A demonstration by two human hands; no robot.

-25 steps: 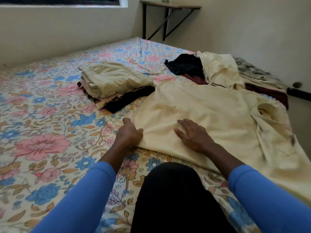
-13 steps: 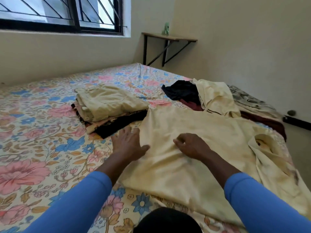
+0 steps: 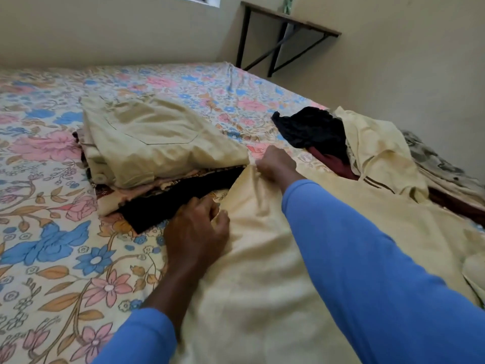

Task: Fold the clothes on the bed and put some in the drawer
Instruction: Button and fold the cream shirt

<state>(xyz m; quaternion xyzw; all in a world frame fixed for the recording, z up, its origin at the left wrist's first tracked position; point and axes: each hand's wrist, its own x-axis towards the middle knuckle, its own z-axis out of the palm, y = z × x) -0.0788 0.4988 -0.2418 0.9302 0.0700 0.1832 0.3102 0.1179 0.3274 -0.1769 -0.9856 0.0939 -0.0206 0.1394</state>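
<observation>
Bedding in a floral print covers the bed [image 3: 52, 245], which runs out of view at the left and bottom edges. On it, left of centre, sits a folded stack [image 3: 157, 143]: a khaki piece on top, a pink patterned layer under it, and a black layer [image 3: 178, 198] at the base, each showing only as an edge, so I cannot tell what garments they are.

Just in front of the stack's near corner, the left hand [image 3: 195, 229] lies on the side edge of a cream garment [image 3: 262, 298]. Its fingers are curled and its thumb is pressed toward them, bunching the cloth between them. The fingertips are partly buried in the fold.

The cream garment is spread over the bed to the right of the stack. Its lower part is cut off by the frame, and much of it is hidden under the right arm's blue sleeve [image 3: 367, 258].

The right hand [image 3: 275, 164] is closed in a fist on the garment's far corner, right beside the stack. Only its back shows; its fingers are hidden.

Further right lies an unfolded heap: a black item [image 3: 312, 130], a maroon piece [image 3: 333, 164] mostly covered, a second cream garment [image 3: 375, 151], and grey patterned fabric [image 3: 433, 161] blurred against the wall.

Above, a wall shelf [image 3: 291, 19] holds a small green object [image 3: 288, 5], cut off by the top edge.
</observation>
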